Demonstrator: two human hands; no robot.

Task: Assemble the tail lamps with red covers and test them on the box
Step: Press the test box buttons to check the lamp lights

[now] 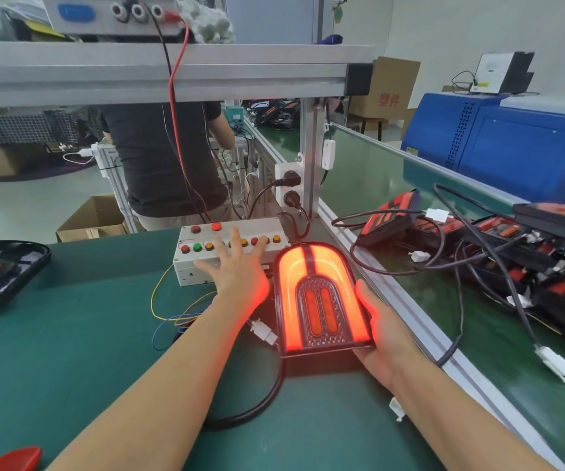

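Our left hand (237, 266) is lying flat with fingers spread on the test box (203, 256) buttons; our right hand (381, 329) is gripping the glowing tail lamp (322, 300) by its edge, just beside the left. It is looking rigid, smooth, likely scratchable, so we are favouring the rims.

A factory assembly line is shown: a green conveyor belt (369, 171) framed in aluminium rails is seen running from 5 o'clock towards 12 o'clock, with a metal shelf (158, 73) mounted overhead. A push-button test box (230, 249) is placed on the green bench mat (70, 334), and finished tail lamps (498, 246) with cables are heaped at 3 o'clock. Cardboard cartons (388, 90), a blue machine (512, 144) and another worker (165, 158) at 12 o'clock are also seen.
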